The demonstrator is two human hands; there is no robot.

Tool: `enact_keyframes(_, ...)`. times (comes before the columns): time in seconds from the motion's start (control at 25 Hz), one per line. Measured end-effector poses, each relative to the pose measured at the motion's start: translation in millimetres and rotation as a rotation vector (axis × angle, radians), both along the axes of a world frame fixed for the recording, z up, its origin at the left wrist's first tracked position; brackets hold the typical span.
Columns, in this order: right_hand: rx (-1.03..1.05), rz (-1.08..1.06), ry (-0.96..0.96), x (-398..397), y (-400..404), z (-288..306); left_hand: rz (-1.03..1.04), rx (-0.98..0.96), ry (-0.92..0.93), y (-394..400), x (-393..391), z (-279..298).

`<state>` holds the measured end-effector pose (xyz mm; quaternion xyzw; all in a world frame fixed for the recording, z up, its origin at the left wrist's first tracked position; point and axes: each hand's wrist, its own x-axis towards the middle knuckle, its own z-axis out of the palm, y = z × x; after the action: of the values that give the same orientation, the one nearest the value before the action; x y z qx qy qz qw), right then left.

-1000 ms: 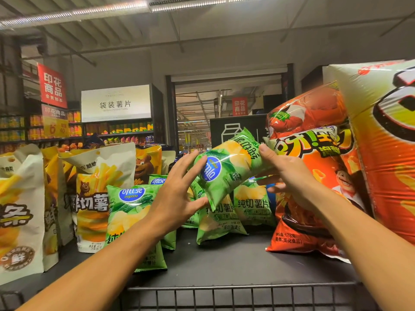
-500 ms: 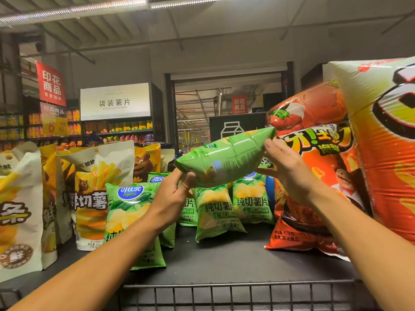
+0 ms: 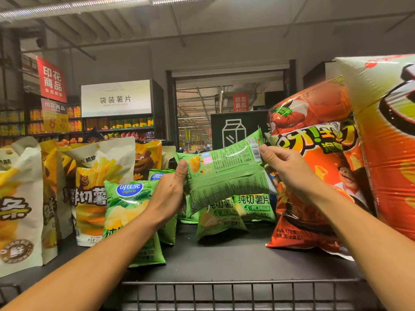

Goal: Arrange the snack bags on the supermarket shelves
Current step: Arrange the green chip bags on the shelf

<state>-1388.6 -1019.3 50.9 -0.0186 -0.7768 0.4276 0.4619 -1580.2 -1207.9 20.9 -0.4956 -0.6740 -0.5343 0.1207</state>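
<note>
A small green chip bag [image 3: 226,173] is held sideways above the dark shelf [image 3: 224,259], its printed back facing me. My left hand [image 3: 169,194] grips its left end, thumb on the face. My right hand [image 3: 285,169] pinches its right end by the barcode. Below and behind it, other green chip bags [image 3: 130,212] stand on the shelf, some partly hidden by the held bag and my hands.
White and yellow fry bags [image 3: 94,189] stand at the left. Large orange snack bags [image 3: 318,176] fill the right side. A wire rail [image 3: 224,292] runs along the shelf's front edge. Behind the shelf lie an aisle and more shelves with signs.
The green bag has been turned over from its front to its printed back. My left hand went from reaching open to gripping the bag's left end.
</note>
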Motion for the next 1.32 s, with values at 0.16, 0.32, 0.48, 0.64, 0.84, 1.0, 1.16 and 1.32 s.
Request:
enact_keyframes(0.16, 0.068, -0.028, -0.003, 0.8, -1.1, -1.1, -0.031, -0.008, -0.014, 1.3, -3.8, -0.7)
enact_keyframes(0.32, 0.101, 0.040, 0.000, 3.1, -1.1, -0.9, -0.048, -0.044, -0.010, 2.4, -10.4, -1.9)
enact_keyframes(0.48, 0.160, 0.047, -0.093, 7.4, -2.6, -2.1, -0.083, -0.050, -0.034, 5.5, -13.0, -2.6)
enact_keyframes(0.64, 0.215, -0.008, 0.022, 3.9, -2.7, -3.4, -0.095, 0.021, -0.045, 6.3, -14.4, -2.1)
enact_keyframes(0.84, 0.397, -0.147, 0.038, -0.5, -1.6, -4.0, -0.231, 0.033, -0.168, 5.9, -9.6, 0.7)
enact_keyframes(1.0, 0.641, -0.181, -0.065, -6.9, -5.5, -5.7, -0.459, -0.091, -0.430, 6.5, -3.4, 0.2)
enact_keyframes(1.16, 0.800, -0.138, -0.076, -6.2, -10.3, -6.3, -0.617, -0.124, -0.578, 8.4, -3.9, 1.1)
enact_keyframes(1.32, 0.836, -0.104, -0.163, -3.2, -20.6, -4.1, -0.632, -0.084, -0.614, 6.4, 0.1, 5.2)
